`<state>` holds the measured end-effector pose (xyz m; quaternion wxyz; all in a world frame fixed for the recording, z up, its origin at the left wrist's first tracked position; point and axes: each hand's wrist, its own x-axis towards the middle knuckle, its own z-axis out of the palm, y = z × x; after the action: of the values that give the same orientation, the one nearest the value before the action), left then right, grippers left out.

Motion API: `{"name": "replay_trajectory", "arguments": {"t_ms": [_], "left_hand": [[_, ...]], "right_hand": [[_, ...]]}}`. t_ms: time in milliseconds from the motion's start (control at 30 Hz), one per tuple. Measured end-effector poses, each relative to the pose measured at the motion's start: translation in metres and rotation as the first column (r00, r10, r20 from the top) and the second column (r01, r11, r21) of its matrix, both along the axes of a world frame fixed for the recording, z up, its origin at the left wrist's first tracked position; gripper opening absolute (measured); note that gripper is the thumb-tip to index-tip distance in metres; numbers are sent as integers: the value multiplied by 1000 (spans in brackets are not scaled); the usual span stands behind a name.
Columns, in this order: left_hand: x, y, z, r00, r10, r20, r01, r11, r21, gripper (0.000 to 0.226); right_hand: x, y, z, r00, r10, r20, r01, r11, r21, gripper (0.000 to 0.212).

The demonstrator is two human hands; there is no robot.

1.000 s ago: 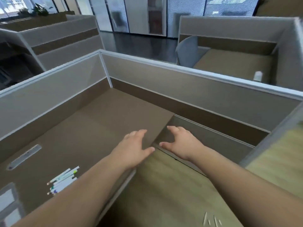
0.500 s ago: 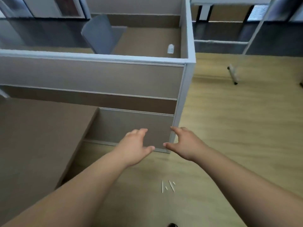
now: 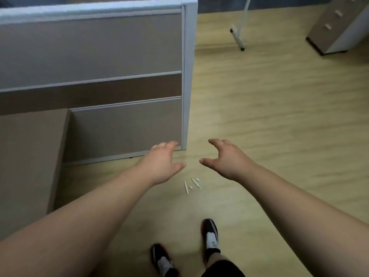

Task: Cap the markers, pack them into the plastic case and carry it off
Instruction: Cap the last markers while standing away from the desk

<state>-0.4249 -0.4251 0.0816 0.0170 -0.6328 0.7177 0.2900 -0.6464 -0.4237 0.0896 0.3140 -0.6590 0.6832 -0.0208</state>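
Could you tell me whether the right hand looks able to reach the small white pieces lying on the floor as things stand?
Probably yes. The right hand hangs empty above the white pieces, with only bare floor around them and nothing between, though the person would likely need to bend down.

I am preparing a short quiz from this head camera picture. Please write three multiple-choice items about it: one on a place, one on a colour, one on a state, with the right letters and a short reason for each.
1. Where do the small white markers and caps lie?
A. on the brown desk top
B. on the light wooden floor
C. in a plastic case

2. What colour are the person's shoes?
A. black with white
B. all yellow
C. blue

3. What do the two bare hands hold?
A. a marker each
B. the case
C. nothing

Key: 1 B, they lie on the light wooden floor between the hands and the shoes. 2 A, black uppers with white patches. 3 C, the left hand and right hand hang above the floor with loosely spread fingers.
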Motion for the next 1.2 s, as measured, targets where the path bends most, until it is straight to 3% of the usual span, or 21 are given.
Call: {"name": "replay_trajectory", "arguments": {"t_ms": [300, 500, 833, 1200], "left_hand": [[-9, 20, -72, 1000, -19, -2, 19, 996, 93, 74], [-39, 14, -166, 996, 88, -13, -85, 982, 169, 75], [-80, -6, -401, 961, 276, -5, -267, 934, 236, 73], [-50, -21, -640, 960, 271, 66, -279, 916, 287, 78]], "right_hand": [[-8, 17, -71, 999, -25, -20, 26, 995, 97, 80], [-37, -5, -165, 1000, 27, -12, -26, 993, 117, 78], [-66, -45, -400, 991, 129, -20, -125, 981, 148, 76], [-51, -51, -635, 980, 197, -33, -189, 967, 169, 69]]}}
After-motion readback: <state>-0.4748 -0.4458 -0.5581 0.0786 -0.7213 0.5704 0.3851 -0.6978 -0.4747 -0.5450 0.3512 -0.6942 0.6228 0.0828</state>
